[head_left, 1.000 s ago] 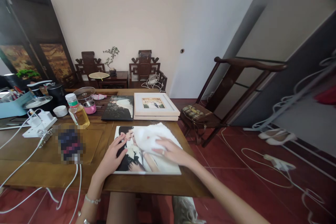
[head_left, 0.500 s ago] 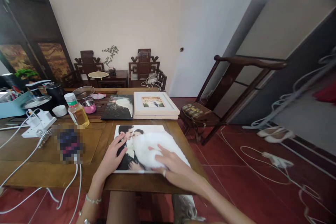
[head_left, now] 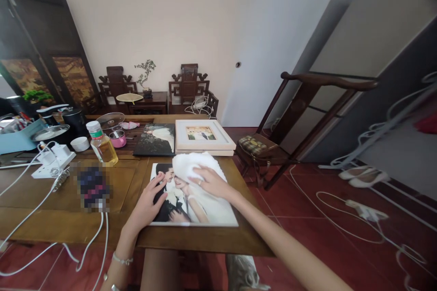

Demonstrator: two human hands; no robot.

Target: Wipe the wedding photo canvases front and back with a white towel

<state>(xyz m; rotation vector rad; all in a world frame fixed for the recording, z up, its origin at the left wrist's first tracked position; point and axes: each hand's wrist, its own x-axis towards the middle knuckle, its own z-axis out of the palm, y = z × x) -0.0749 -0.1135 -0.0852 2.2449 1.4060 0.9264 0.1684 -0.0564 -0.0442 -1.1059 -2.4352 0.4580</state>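
Fingers of the right hand (head_left: 210, 181) curl down on a bunched white fluffy cloth (head_left: 190, 167), pinning it against the far right part of a large glossy wedding photo print (head_left: 205, 207) that lies flat on the brown wooden bench (head_left: 51, 200). The left hand (head_left: 147, 203) lies open, fingers spread and flat on the print's left edge, gripping nothing, only pressing down.

The print sits at the near right corner of the bench, its near edge close to the bench's front lip. Its long axis appears to run left to right across the bench, and the pictured couple stand upright as the person sees them, heads toward the far side.

Beyond it, just apart, lie a dark unframed photo print (head_left: 155, 140) and a stack of white-framed pictures (head_left: 204, 135). To the left stand a clear plastic bottle of yellow liquid (head_left: 101, 144), a small pink pot (head_left: 119, 138) and a white power strip (head_left: 53, 160) with trailing cables.

Risks, as I judge them: a hard push could slide the print toward the edge if the left hand eases off, and grit caught in the cloth might scratch the glossy face.
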